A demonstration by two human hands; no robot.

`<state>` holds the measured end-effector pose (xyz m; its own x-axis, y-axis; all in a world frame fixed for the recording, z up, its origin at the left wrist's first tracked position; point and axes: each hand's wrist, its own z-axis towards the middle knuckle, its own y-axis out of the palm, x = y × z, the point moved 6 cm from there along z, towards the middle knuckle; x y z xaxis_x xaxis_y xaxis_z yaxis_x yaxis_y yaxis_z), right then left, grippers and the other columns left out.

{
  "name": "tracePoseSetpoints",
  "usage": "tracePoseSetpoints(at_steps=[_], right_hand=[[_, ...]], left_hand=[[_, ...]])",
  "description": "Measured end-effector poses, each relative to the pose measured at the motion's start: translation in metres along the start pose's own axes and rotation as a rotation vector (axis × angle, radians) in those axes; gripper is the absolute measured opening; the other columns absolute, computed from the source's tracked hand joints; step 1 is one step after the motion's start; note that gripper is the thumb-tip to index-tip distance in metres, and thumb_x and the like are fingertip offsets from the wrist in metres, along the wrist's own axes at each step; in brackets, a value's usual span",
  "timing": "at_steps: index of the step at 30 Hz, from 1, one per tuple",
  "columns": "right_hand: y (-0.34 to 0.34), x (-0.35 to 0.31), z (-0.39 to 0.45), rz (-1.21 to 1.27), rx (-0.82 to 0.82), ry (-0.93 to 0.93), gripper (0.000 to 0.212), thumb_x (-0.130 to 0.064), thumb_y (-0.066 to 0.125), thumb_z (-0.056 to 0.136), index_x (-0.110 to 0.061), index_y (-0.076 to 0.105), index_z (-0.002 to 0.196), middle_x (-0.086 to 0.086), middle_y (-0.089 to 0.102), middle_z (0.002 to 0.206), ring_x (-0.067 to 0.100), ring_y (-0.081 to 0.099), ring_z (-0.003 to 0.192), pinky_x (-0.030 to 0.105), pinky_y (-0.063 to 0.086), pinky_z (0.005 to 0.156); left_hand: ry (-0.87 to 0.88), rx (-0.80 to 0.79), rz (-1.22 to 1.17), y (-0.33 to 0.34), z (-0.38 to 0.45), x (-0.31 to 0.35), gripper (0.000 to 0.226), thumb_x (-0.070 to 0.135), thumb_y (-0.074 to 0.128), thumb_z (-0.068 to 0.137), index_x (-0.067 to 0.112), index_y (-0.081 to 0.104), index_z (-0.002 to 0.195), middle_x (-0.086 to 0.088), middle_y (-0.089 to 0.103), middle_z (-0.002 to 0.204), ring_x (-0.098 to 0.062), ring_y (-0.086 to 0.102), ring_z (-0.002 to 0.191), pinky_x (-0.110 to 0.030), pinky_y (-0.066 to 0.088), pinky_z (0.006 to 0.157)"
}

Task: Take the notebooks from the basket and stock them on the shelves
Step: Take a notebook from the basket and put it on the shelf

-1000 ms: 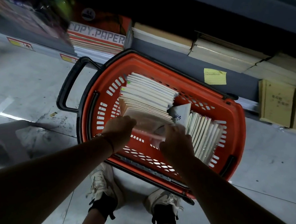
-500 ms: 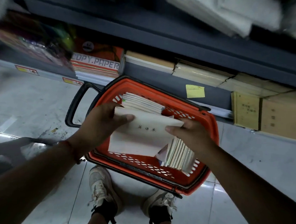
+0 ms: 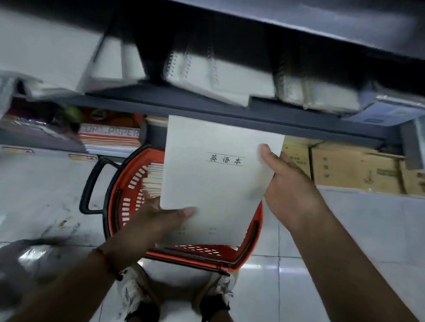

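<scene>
Nearest the camera, above our shoes (image 3: 136, 289) on the tiled floor (image 3: 351, 231), our two forearms reach forward and hold a stack of notebooks (image 3: 213, 178) over the red basket (image 3: 252, 243). Our left hand (image 3: 153, 219) supports the lower left corner, thumb on the cover and fingers (image 3: 184, 212) curled round the edge; our right hand (image 3: 289, 190) grips the right edge, thumb pressed on the cover and the other fingers hidden behind. The stack is clear of the basket and tilted upright, with its top edge level with the front lip of the grey shelf (image 3: 234, 113). More notebooks (image 3: 153, 179) stand in the basket at its left side. Beyond, the shelf carries wrapped spiral pads (image 3: 211, 76) in leaning piles; below it we see copy paper packs (image 3: 109, 136) and cardboard boxes (image 3: 355, 169). To do this step well, we judge that we should keep both grips firm so the thin covers do not fan apart, square the edges before release, and choose a gap between the wrapped piles. We should raise the stack above the shelf lip before moving it inward, then slide it flat and not drop it. The far piles are blurred, so we cannot tell which gap is free.
</scene>
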<state>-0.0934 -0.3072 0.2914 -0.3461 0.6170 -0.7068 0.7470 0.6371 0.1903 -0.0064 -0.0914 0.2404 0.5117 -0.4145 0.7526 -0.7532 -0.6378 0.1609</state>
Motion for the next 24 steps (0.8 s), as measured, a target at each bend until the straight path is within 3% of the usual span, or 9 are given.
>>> tracePoseSetpoints(at_steps=[2, 6, 11, 16, 21, 24], right_hand=[[-0.011, -0.018, -0.023, -0.009, 0.079, -0.082, 0.020, -0.035, 0.063, 0.093, -0.026, 0.070, 0.109, -0.006, 0.075, 0.109, 0.012, 0.071, 0.101, 0.030, 0.050, 0.085], [-0.038, -0.044, -0.072, 0.092, 0.191, -0.136, 0.024, -0.022, 0.062, 0.091, -0.020, 0.070, 0.113, 0.000, 0.074, 0.113, 0.017, 0.070, 0.106, 0.034, 0.049, 0.093], [-0.066, -0.070, -0.133, -0.091, 0.199, -0.184, 0.029, -0.010, 0.055, 0.097, -0.022, 0.069, 0.119, -0.005, 0.072, 0.118, 0.014, 0.068, 0.110, 0.040, 0.049, 0.097], [-0.087, -0.102, -0.181, -0.148, 0.255, -0.239, 0.027, -0.006, 0.061, 0.091, -0.023, 0.071, 0.110, -0.005, 0.075, 0.110, 0.011, 0.070, 0.099, 0.037, 0.050, 0.089], [-0.103, -0.146, -0.213, -0.115, 0.215, -0.286, 0.035, -0.004, 0.059, 0.089, -0.021, 0.067, 0.118, -0.001, 0.074, 0.114, 0.019, 0.069, 0.106, 0.042, 0.051, 0.092], [-0.105, -0.180, -0.222, -0.113, 0.161, -0.314, 0.038, -0.006, 0.058, 0.089, -0.023, 0.064, 0.123, -0.001, 0.073, 0.115, 0.021, 0.070, 0.105, 0.040, 0.052, 0.087]], left_hand=[[-0.007, 0.005, 0.004, 0.019, -0.007, 0.012, 0.037, 0.022, 0.076, 0.087, 0.018, 0.069, 0.123, 0.004, 0.073, 0.117, -0.013, 0.068, 0.112, -0.035, 0.051, 0.102], [0.019, 0.010, 0.036, 0.055, -0.030, 0.049, 0.026, 0.010, 0.068, 0.090, 0.017, 0.071, 0.116, 0.005, 0.076, 0.109, -0.010, 0.070, 0.106, -0.018, 0.054, 0.085], [0.100, 0.008, 0.217, 0.095, -0.058, 0.109, 0.022, 0.028, 0.071, 0.091, 0.030, 0.070, 0.113, 0.018, 0.075, 0.106, 0.000, 0.069, 0.101, -0.028, 0.052, 0.091], [0.233, -0.058, 0.177, 0.146, -0.081, 0.177, 0.012, 0.015, 0.069, 0.090, 0.024, 0.073, 0.098, 0.016, 0.077, 0.094, 0.000, 0.072, 0.089, -0.009, 0.050, 0.069], [0.309, -0.118, 0.147, 0.180, -0.093, 0.235, 0.018, 0.023, 0.069, 0.088, 0.026, 0.072, 0.106, 0.013, 0.076, 0.102, -0.006, 0.072, 0.098, -0.030, 0.053, 0.086], [0.368, -0.126, 0.078, 0.196, -0.093, 0.271, 0.026, 0.020, 0.068, 0.087, 0.024, 0.070, 0.113, 0.009, 0.076, 0.108, -0.013, 0.072, 0.102, -0.034, 0.055, 0.088]])
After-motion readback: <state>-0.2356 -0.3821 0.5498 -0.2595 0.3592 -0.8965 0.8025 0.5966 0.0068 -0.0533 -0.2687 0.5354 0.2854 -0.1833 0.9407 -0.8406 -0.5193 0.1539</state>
